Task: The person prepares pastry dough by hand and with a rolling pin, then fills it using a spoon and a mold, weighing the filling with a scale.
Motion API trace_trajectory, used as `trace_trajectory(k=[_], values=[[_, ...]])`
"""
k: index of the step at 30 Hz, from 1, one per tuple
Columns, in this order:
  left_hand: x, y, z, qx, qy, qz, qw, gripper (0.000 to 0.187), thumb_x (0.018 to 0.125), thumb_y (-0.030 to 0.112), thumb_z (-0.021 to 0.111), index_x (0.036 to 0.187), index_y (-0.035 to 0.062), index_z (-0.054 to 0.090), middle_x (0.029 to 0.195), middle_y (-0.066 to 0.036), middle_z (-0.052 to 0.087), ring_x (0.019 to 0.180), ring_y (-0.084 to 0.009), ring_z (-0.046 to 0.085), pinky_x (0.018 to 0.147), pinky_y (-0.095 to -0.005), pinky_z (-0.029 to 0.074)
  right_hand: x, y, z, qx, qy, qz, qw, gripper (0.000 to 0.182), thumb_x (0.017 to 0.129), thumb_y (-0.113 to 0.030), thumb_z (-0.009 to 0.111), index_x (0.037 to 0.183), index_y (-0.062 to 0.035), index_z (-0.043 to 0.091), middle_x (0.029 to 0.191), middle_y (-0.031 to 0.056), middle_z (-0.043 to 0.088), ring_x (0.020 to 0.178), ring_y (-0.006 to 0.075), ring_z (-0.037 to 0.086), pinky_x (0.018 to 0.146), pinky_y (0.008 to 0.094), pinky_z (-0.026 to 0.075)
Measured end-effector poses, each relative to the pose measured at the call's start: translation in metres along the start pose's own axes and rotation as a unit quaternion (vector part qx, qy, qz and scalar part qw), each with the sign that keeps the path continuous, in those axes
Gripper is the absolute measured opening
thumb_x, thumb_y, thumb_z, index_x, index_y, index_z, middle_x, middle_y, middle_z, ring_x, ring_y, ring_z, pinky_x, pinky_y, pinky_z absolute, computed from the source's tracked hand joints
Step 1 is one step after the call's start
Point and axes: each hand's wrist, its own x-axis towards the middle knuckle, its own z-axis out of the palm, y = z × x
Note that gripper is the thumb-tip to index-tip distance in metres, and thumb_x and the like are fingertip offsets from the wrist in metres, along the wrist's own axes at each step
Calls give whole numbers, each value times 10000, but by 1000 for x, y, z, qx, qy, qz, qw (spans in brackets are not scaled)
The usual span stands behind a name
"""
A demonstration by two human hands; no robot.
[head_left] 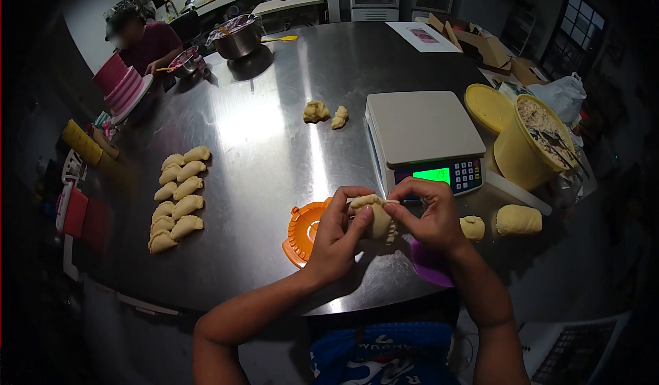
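Between my two hands is a pale dough turnover (pixel 379 224), raised over the front of the steel table, its crimped edge showing. My left hand (pixel 341 228) grips its left side with thumb and fingers. At the upper right edge, my right hand (pixel 427 215) pinches the dough between thumb and forefinger. An orange dumpling mould (pixel 302 234) lies opened out beside my left hand, partly hidden by it. Under my right forearm sits a purple item (pixel 431 267), mostly covered. Two dough pieces, a small one (pixel 472 228) and a larger block (pixel 519 220), rest to the right.
Crimped turnovers (pixel 187 187) stand in two rows at left. Dough scraps (pixel 316 112) lie mid-table near a digital scale (pixel 425 127). A yellow tub (pixel 525 155) of filling is at right. Across the table, a person (pixel 147 45) sits near a pink cake (pixel 123 86) and a steel pot (pixel 237 42).
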Motion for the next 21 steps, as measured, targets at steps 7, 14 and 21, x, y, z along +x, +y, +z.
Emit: trace_trajectory(k=[7, 14, 21], values=[[1, 2, -1, -27, 16, -24, 999, 293, 1035, 225, 486, 1225, 3, 504, 1082, -115, 608, 958, -149, 632, 832, -295, 559, -1, 4, -2, 69, -9, 61, 996, 117, 816, -76, 749, 864, 15, 694, 809, 65, 695, 772, 112, 649, 752, 244, 502], [3, -5, -2, -25, 27, 4, 999, 280, 1044, 237, 461, 1208, 14, 505, 1111, -98, 598, 973, -127, 606, 826, -261, 517, -1, 6, -2, 97, -11, 77, 992, 132, 818, -62, 747, 918, 0, 686, 864, 51, 707, 838, 97, 654, 791, 257, 521], [4, -3, -3, -44, 27, -19, 998, 295, 1046, 246, 454, 1228, 16, 481, 1131, -102, 589, 993, -145, 622, 842, -303, 551, 0, 9, 4, -11, 45, -91, 995, 140, 723, 55, 708, 840, -18, 683, 846, 89, 701, 818, 185, 679, 782, 282, 514]])
